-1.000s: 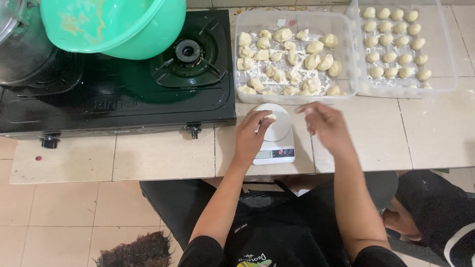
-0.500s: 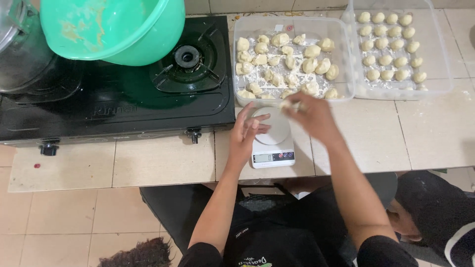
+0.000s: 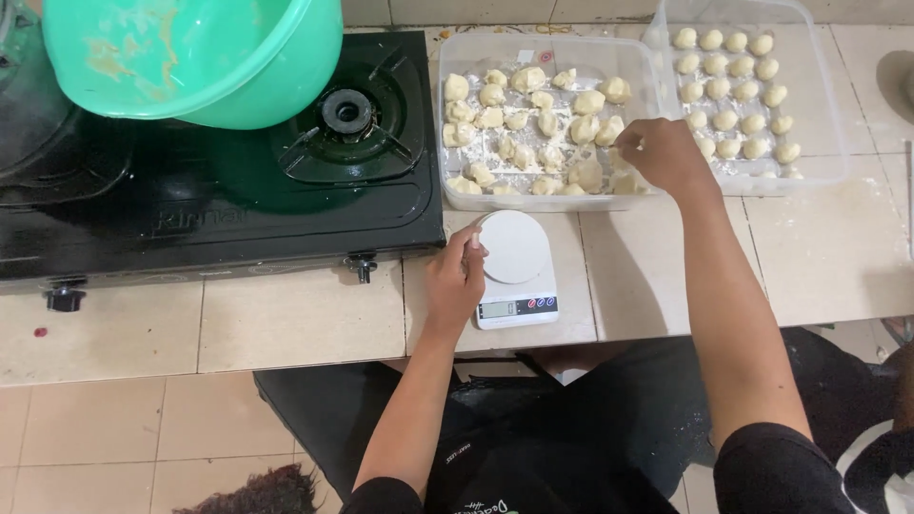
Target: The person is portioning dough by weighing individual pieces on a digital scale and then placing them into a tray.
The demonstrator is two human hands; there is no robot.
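I see the left hand (image 3: 455,281) resting loosely curled, holding nothing, against the white kitchen scale (image 3: 515,268). The right hand (image 3: 662,155) reaches into the clear tray (image 3: 457,202) of dough pieces (image 3: 587,101); I cannot tell whether its fingers grasp one.

We note bare forearms on both sides; the left hand (image 3: 455,281) and right hand (image 3: 664,154) carry no gloves. We wear a black short-sleeved shirt with small light lettering on the chest.

Left hand (image 3: 455,279) rests low, fingers curled; right hand (image 3: 664,155) reaches forward on an outstretched arm, fingers bent
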